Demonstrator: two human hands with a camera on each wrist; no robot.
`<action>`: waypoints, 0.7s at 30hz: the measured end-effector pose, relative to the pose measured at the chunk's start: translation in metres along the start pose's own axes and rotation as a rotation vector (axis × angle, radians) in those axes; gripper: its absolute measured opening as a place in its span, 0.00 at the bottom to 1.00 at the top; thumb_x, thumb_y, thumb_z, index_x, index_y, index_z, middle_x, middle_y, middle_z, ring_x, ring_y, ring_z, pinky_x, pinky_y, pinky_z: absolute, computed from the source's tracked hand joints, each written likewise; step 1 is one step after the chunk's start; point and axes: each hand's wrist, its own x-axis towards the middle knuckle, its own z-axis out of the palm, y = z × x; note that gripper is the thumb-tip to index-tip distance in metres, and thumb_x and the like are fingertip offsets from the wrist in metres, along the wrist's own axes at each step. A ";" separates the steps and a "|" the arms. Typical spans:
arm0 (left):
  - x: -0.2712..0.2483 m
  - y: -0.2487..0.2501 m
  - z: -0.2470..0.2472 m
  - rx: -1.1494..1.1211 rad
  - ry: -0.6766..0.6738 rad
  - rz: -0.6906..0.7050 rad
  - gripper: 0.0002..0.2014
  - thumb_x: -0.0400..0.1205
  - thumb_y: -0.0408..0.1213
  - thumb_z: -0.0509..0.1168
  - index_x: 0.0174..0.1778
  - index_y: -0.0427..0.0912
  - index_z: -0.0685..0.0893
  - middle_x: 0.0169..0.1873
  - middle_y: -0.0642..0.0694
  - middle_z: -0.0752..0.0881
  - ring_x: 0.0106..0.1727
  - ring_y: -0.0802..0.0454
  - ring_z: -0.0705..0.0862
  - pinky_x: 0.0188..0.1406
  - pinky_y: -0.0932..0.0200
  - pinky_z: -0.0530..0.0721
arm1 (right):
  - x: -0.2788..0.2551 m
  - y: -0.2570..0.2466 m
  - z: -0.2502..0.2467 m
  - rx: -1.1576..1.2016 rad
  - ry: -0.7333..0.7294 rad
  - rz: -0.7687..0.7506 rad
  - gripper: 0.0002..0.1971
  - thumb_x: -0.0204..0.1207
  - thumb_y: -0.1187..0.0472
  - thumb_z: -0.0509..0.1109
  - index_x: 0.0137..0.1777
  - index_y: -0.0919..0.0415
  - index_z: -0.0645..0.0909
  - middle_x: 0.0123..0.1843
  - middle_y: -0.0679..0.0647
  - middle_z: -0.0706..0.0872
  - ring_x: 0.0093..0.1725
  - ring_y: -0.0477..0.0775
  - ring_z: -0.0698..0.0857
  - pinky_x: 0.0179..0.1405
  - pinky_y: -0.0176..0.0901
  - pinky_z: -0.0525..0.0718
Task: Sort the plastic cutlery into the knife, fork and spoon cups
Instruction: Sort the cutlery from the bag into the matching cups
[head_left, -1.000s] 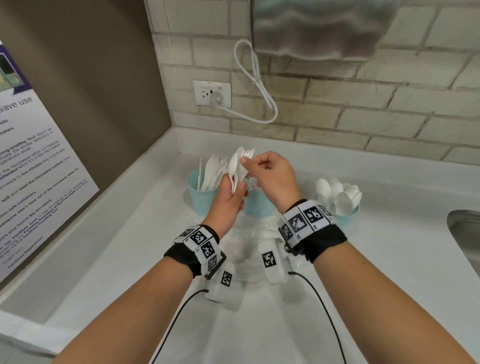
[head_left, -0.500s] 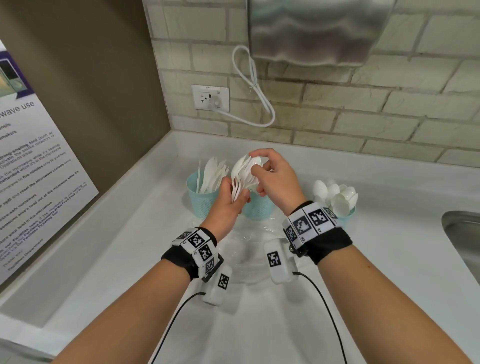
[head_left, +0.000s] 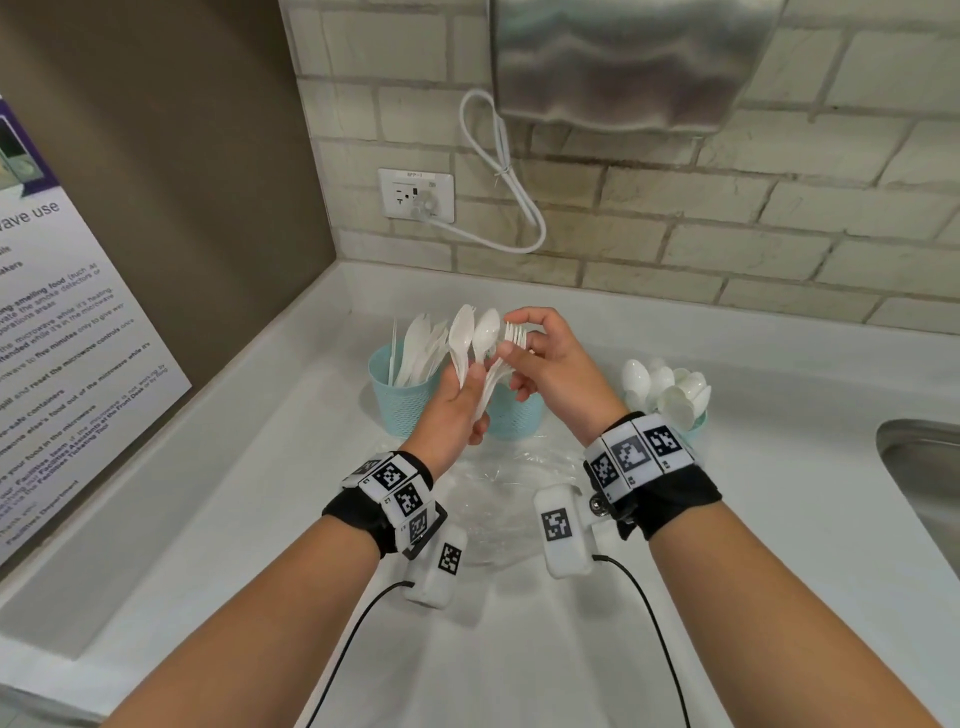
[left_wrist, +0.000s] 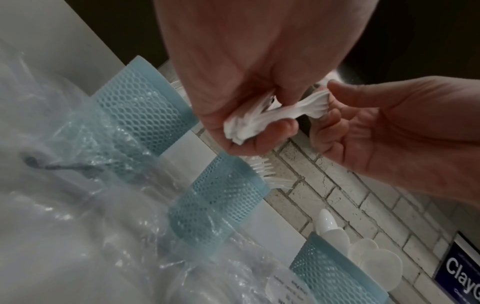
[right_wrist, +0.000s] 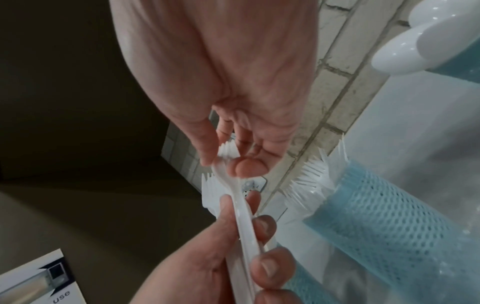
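My left hand (head_left: 467, 389) grips a bundle of white plastic cutlery (head_left: 480, 343) by the handles, with spoon bowls and fork heads fanned upward. My right hand (head_left: 519, 340) pinches several fork heads (right_wrist: 228, 151) at the bundle's right side between thumb and fingers. Behind the hands stand three teal mesh cups: the knife cup (head_left: 400, 405) on the left, the fork cup (head_left: 517, 418) in the middle and partly hidden, and the spoon cup (head_left: 693, 423) on the right. In the left wrist view the handle ends (left_wrist: 246, 125) stick out of my left fist.
A crumpled clear plastic bag (head_left: 498, 478) lies on the white counter (head_left: 260, 493) in front of the cups. A steel sink (head_left: 924, 478) is at the right edge. A brick wall with an outlet (head_left: 415, 195) and cord stands behind, and a poster (head_left: 62, 332) hangs on the left wall.
My right hand has moved from the top of the bundle to its right side and now pinches the fork heads. The spoons stand fanned apart to the left.
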 end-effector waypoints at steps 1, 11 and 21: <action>0.001 0.003 0.001 -0.002 -0.005 0.012 0.18 0.89 0.48 0.48 0.74 0.49 0.65 0.34 0.48 0.75 0.27 0.56 0.74 0.23 0.62 0.76 | 0.002 -0.001 0.000 -0.014 0.014 -0.015 0.12 0.81 0.65 0.66 0.62 0.56 0.72 0.41 0.54 0.82 0.30 0.49 0.78 0.32 0.39 0.79; 0.009 0.003 -0.008 0.055 0.073 -0.011 0.09 0.89 0.42 0.50 0.61 0.45 0.71 0.32 0.50 0.71 0.29 0.58 0.71 0.27 0.66 0.75 | 0.036 -0.027 -0.029 -0.203 0.387 -0.216 0.13 0.82 0.64 0.61 0.65 0.55 0.70 0.42 0.39 0.73 0.36 0.40 0.75 0.43 0.41 0.79; 0.003 0.007 -0.004 -0.047 0.015 -0.049 0.04 0.88 0.45 0.53 0.56 0.57 0.71 0.30 0.53 0.66 0.25 0.61 0.63 0.19 0.69 0.62 | 0.032 0.020 -0.014 -0.509 0.329 -0.087 0.13 0.79 0.48 0.66 0.55 0.56 0.84 0.59 0.57 0.77 0.60 0.53 0.79 0.65 0.44 0.74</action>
